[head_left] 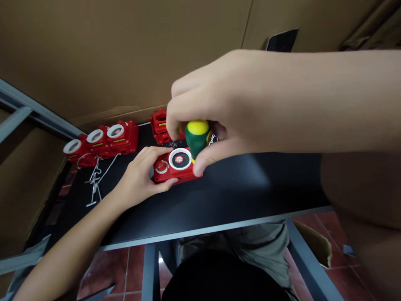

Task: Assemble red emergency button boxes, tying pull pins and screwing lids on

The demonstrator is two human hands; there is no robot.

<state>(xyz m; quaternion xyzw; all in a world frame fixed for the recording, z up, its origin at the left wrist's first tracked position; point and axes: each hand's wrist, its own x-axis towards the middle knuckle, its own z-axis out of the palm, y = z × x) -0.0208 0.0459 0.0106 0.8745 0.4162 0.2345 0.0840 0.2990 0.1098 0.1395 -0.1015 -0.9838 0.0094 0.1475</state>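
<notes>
A red box-shaped device (186, 174) with a white ring, a dark round centre and a small red dome lies on the black bench top. My left hand (142, 173) is closed round its left end, fingers behind and thumb along the front side. Over the device's right end, my right hand (216, 113) grips a green and yellow screwdriver handle (197, 140). The handle stands nearly upright beside the white ring. My right hand hides the screwdriver's tip and the device's far right corner.
Several red devices (115, 138) with white rings stand at the back left, white cords and metal bars (94, 184) in front. Another red housing (159, 125) is behind my hands. A cardboard wall (125, 50) rises behind the black bench top (244, 184). A dark flat object (282, 41) shows at upper right.
</notes>
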